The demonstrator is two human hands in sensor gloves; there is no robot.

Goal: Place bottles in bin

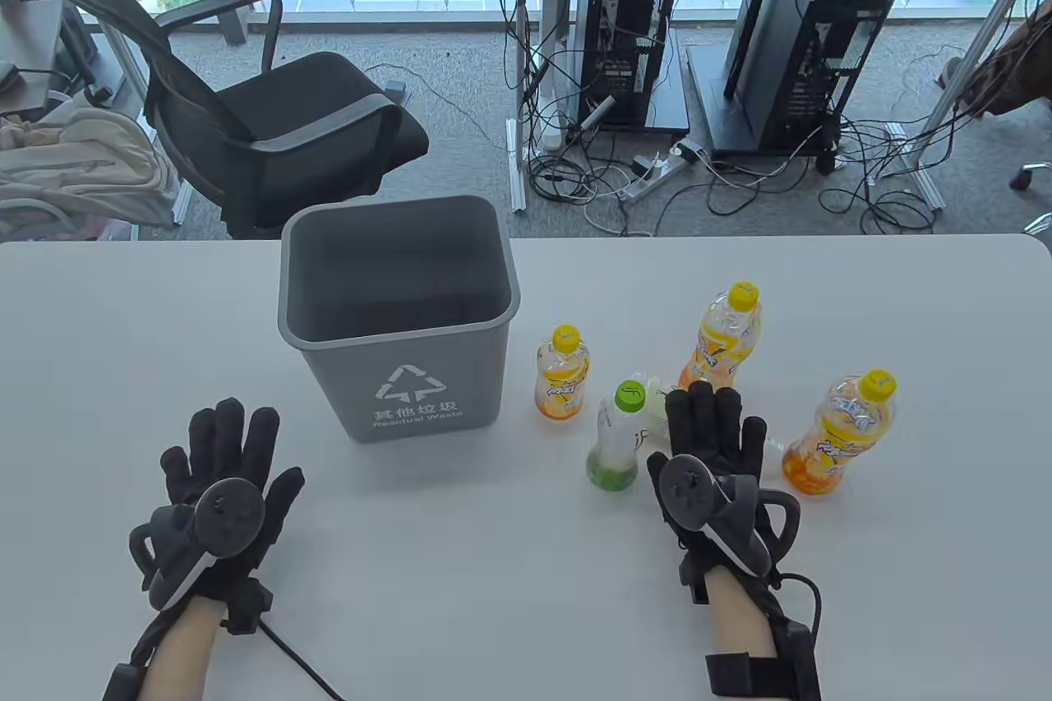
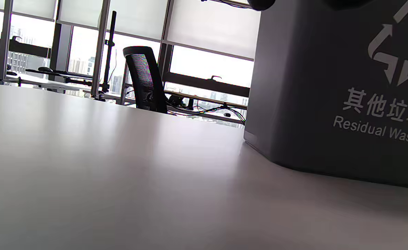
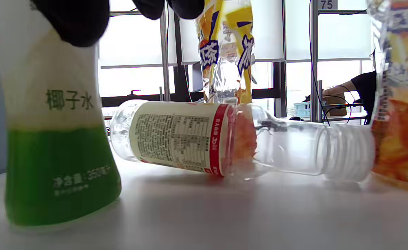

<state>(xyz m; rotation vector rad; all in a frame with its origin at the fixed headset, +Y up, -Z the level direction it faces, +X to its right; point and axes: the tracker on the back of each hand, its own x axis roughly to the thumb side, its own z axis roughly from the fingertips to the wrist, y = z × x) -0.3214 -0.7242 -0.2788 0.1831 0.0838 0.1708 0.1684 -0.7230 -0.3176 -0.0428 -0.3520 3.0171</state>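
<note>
In the lower left of the table view, the left hand (image 1: 220,479) lies flat on the white table (image 1: 460,569). Its fingers are spread out and released, and they grasp nothing. It is a little way from the bin.

The gray bin (image 1: 400,319) stands upright in the middle of the frame, a bit left of center. It has a white recycle sign and the words "Residual Waste" on its front (the left wrist view shows these words up close, on the right side of that frame (image 2: 335,97)). I cannot see any bottle inside it.

Just to the right of the bin stands a small orange bottle (image 1: 562,374) with a yellow cap. Next comes a green and white bottle (image 1: 618,438), standing up, with a green cap. The right hand (image 1: 713,458) is just beside it, low in the right half of the frame. Its fingers point up the frame and look stretched out, not clenched. In the right wrist view a dark fingertip (image 3: 75,19) sits in front of the green and white bottle, but I cannot tell if it touches.

A clear bottle (image 3: 224,139) lies on its side past the fingers, mostly hidden in the table view.

A tall orange bottle (image 1: 723,339) stands behind the hand. Another orange bottle (image 1: 840,434) stands at the far right.
</note>
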